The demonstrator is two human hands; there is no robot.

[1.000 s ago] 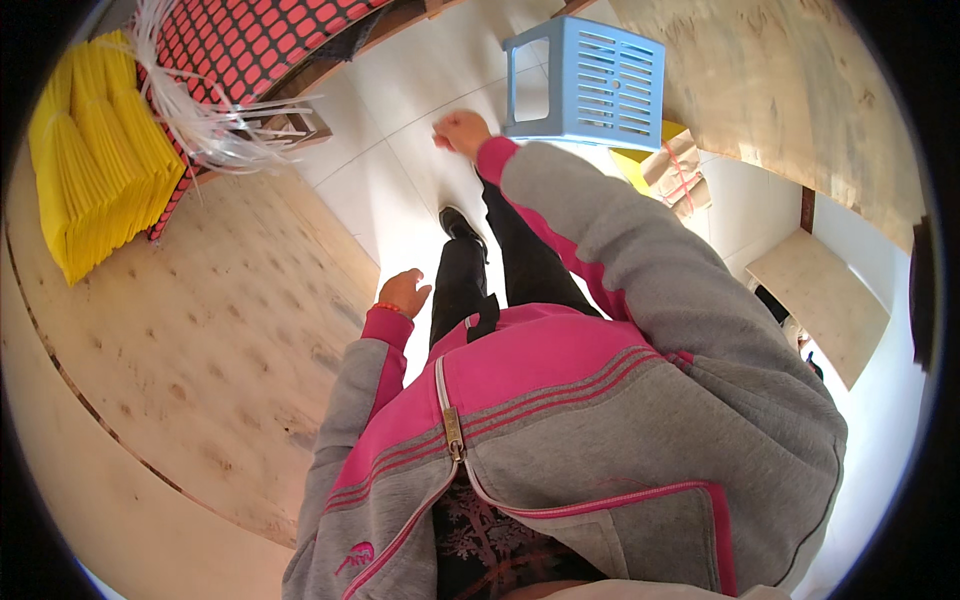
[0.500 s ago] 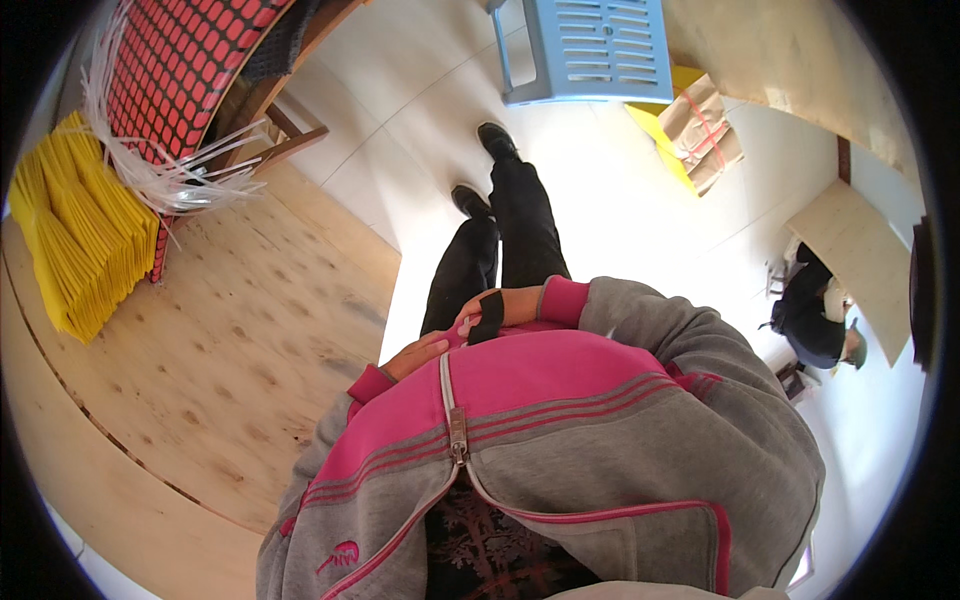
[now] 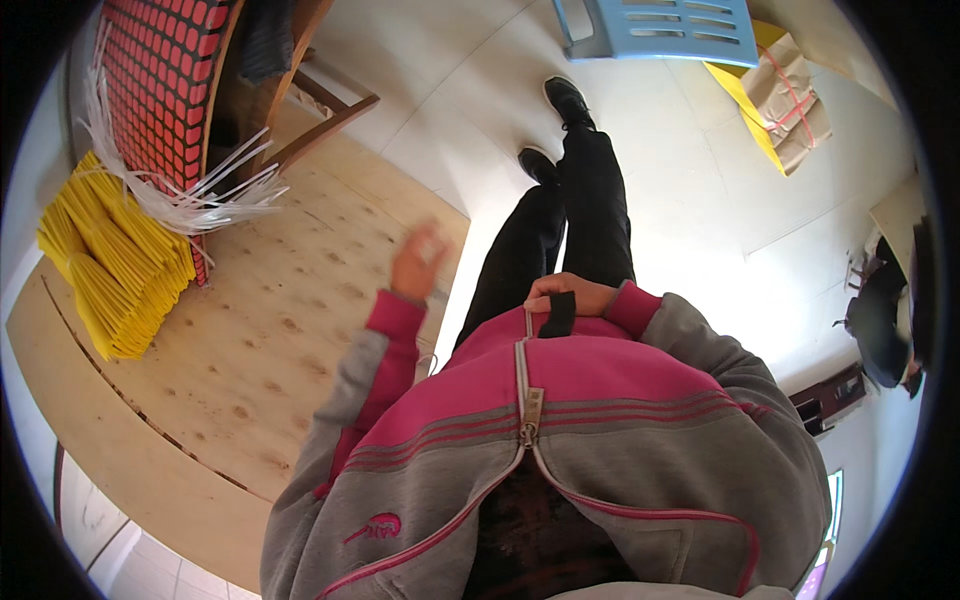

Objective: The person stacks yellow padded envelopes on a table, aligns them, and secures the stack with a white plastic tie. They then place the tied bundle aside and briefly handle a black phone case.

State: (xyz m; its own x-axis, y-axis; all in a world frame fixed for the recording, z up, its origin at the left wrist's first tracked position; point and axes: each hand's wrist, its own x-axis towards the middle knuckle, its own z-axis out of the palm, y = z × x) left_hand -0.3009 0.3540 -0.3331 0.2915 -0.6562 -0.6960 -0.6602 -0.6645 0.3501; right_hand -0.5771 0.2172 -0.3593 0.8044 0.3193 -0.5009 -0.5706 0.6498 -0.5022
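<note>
My left hand [image 3: 422, 262] is raised over the wooden tabletop [image 3: 270, 370], slightly smeared by motion. Its fingers look spread and nothing shows in them. At the front of my pink and grey jacket [image 3: 620, 370], my right hand [image 3: 585, 293] is closed on the lower edge by the zipper. A black band [image 3: 558, 314] lies across that hand. What its fingertips pinch is partly hidden.
A stack of folded yellow sheets [image 3: 120, 270] lies on the table's far left, beside white plastic strips [image 3: 200, 212] and a red-and-black patterned panel [image 3: 165, 80]. A blue plastic stool [image 3: 670, 30] and tied brown paper bundle [image 3: 790, 95] stand ahead. Another person [image 3: 880, 320] is at right.
My left hand has left the jacket front and moved outward over the table. The right hand stays at the jacket. The whole view has shifted, with the stool now higher and further right.
</note>
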